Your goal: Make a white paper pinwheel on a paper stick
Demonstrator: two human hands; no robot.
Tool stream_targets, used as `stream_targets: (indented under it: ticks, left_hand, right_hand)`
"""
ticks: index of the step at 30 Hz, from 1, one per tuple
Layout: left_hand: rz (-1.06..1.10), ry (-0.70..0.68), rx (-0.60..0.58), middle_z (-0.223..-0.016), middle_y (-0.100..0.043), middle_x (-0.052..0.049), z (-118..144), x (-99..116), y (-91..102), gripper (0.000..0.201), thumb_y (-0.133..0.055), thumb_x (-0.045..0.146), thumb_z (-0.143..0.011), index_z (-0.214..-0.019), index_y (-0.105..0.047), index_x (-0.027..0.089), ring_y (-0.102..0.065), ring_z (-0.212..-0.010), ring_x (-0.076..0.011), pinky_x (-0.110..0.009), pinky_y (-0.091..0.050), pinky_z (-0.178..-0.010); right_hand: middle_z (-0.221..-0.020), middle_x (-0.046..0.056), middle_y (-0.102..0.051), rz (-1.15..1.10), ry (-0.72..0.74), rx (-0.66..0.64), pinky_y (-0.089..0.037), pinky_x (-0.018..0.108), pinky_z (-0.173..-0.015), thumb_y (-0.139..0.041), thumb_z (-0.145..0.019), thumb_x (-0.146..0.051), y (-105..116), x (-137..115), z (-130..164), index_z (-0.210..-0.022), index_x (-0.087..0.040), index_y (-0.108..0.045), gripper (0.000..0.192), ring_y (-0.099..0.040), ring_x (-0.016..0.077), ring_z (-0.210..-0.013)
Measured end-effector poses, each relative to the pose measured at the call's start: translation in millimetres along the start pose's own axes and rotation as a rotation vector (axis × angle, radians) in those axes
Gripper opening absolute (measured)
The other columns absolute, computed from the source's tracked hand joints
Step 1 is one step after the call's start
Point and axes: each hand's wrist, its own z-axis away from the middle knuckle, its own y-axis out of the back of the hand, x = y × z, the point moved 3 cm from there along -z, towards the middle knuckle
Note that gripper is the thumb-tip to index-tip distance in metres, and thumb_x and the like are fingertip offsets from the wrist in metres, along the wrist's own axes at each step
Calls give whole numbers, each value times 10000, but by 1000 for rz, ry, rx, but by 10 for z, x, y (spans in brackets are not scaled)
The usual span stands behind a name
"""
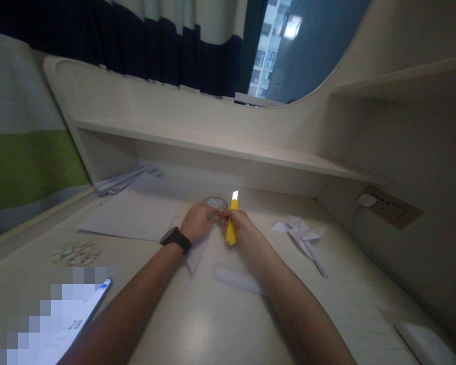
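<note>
In the head view, the tabletop (197, 324) runs back to a panel beneath a shelf (213, 142) and right to a side wall bearing a socket (395, 205); its bare surface shows between the forearms. Both arms reach forward, fingertips meeting near the centre. The right hand (237, 221) is clamped on a yellow cutter (232, 223), blade bared and pointing away. The left hand (200, 219) has its fingers at the near edge of a round tape roll (217, 204); whether they pinch anything cannot be told. A folded paper piece (196, 257) lies beneath its wrist. A blurred paper tube (235, 279) lies beside the right forearm, a paper pinwheel (302, 234) farther right, and sheets (137, 208) and a phone (87, 304) left.
</note>
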Motion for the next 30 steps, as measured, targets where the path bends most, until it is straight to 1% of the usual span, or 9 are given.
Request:
stream_targets:
  ticks: [4, 6, 9, 11, 16, 19, 23, 27, 30]
  left_hand:
    - [41, -9, 9, -1003, -719, -53, -9, -18, -43, 239, -537, 285, -876, -1020, -725, 247, -612, -996, -203, -324, -429, -917]
    - [61, -14, 13, -983, -725, -51, -14, -18, -46, 248, -519, 315, -895, -1011, -728, 247, -621, -976, -197, -317, -434, -902]
    - [83, -6, 19, -972, -729, -50, -19, -34, -44, 238, -539, 330, -885, -986, -734, 236, -628, -971, -197, -308, -442, -896]
    - [95, 18, 31, -995, -727, -55, -15, -57, -34, 239, -562, 333, -867, -994, -730, 221, -636, -969, -199, -301, -454, -887]
    - [116, 109, 83, -1052, -721, -62, 15, -101, 41, 285, -563, 349, -850, -1029, -715, 188, -659, -964, -200, -282, -478, -872]
    - [116, 149, 111, -1016, -734, -55, 24, -100, 89, 278, -531, 344, -863, -976, -731, 188, -668, -950, -200, -280, -483, -863]
    - [111, 165, 130, -996, -739, -54, 11, -106, 113, 283, -527, 342, -856, -952, -737, 178, -671, -937, -200, -275, -488, -839]
    - [98, 143, 130, -964, -744, -53, -13, -118, 109, 265, -532, 320, -847, -929, -743, 182, -673, -913, -204, -277, -484, -827]
    - [87, 130, 139, -963, -743, -60, -25, -125, 110, 274, -527, 328, -853, -930, -744, 180, -672, -911, -208, -283, -480, -833]
  right_hand:
    - [-659, -24, -554, -73, -61, 61, -458, 190, -487, -583, -883, -217, -70, -12, 11, -862, -99, -561, 122, -512, 63, -491]
    - [-652, -28, -550, -86, -64, 62, -456, 190, -488, -585, -877, -206, -83, -33, 38, -856, -101, -557, 110, -508, 63, -487]
    - [-848, 19, -611, -65, -53, 28, -510, 242, -582, -556, -912, -302, -52, -63, 110, -983, -115, -581, 202, -585, 100, -651]
    - [-879, 23, -616, -37, -27, 2, -515, 255, -594, -544, -918, -339, 3, -82, 174, -1002, -125, -586, 234, -592, 107, -677]
    - [-549, -52, -492, 55, 86, -43, -359, 187, -424, -595, -836, -211, 189, -129, 352, -787, -130, -570, 98, -443, 66, -434]
    - [-500, -66, -439, 148, 115, -70, -316, 201, -401, -529, -866, -267, 284, -122, 441, -809, -147, -551, 135, -405, 80, -394]
    - [-556, -22, -495, 355, 207, -51, -321, 208, -461, -386, -940, -392, 428, -143, 522, -817, -145, -558, 325, -461, 109, -475]
    - [-699, 43, -603, 647, 355, 5, -327, 219, -568, -535, -878, -403, 536, -241, 588, -784, -150, -578, 273, -544, 146, -646]
    - [-772, 73, -659, 1015, 453, 58, -338, 233, -605, -553, -866, -436, 506, -291, 653, -909, -166, -593, 276, -598, 180, -708]
